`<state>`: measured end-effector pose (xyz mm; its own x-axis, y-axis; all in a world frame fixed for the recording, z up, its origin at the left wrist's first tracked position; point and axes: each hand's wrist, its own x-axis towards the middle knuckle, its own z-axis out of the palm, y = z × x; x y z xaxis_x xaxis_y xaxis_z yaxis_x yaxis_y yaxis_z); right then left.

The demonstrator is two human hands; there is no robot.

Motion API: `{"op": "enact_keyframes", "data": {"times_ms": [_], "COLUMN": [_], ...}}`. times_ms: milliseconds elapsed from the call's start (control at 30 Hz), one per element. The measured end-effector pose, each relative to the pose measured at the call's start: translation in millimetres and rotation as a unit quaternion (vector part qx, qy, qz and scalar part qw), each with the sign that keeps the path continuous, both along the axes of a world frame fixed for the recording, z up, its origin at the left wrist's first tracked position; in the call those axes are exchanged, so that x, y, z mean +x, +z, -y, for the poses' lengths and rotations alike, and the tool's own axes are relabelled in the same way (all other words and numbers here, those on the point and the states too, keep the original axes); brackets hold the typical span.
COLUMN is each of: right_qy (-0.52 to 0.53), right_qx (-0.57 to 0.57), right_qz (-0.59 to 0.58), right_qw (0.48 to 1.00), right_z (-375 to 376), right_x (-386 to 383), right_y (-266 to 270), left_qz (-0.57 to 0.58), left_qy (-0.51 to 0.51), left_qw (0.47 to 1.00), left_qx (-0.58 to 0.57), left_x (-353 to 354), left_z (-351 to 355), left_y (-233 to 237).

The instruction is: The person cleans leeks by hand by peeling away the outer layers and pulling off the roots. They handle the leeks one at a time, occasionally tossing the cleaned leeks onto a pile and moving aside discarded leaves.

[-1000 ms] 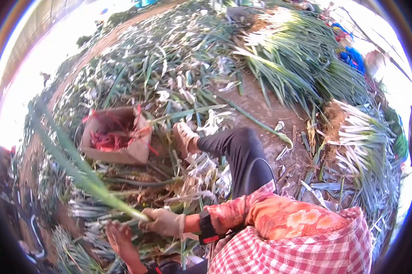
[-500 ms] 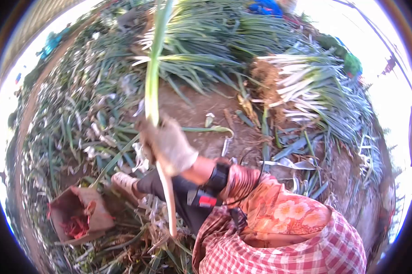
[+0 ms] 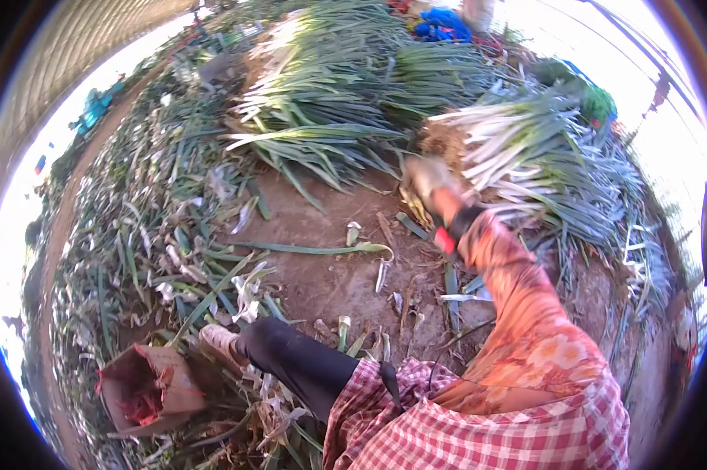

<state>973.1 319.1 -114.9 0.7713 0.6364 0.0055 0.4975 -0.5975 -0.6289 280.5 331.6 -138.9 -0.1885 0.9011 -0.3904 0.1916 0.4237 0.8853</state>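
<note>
My right hand, in a pale glove, reaches forward by the root end of a pile of long green onions. The hand is smeared by motion, so I cannot make out its fingers or any hold. A dark band with a red-marked device sits on that wrist. Just below the hand a yellowed leaf lies on the soil. My left hand is out of view. Farther up, a second big heap of green onions lies with white ends toward the left.
Stripped leaves cover the ground on the left. A torn box with red strips inside stands at lower left, near my shoe. Loose leaf pieces lie on bare soil. Blue bundled material is at the back.
Half a second ago my right hand held one long green onion upright in front of me. The hand has swung right and forward to the pile, and that onion no longer shows in it.
</note>
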Motion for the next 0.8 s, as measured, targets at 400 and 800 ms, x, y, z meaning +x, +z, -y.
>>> {"op": "enact_keyframes", "data": {"times_ms": [400,800], "right_qy": [0.434,0.744], "right_qx": [0.011,-0.154], "right_qz": [-0.449,-0.087], "right_qw": [0.781,0.645], "right_z": [-142,-140], "right_x": [-386,-722], "right_y": [77,-111], "left_qz": [0.048,0.171], "left_qy": [0.154,0.359], "left_qw": [0.984,0.913], "left_qx": [0.076,0.090], "left_x": [-106,-151], "left_z": [121,198], "left_y": [74,69]}}
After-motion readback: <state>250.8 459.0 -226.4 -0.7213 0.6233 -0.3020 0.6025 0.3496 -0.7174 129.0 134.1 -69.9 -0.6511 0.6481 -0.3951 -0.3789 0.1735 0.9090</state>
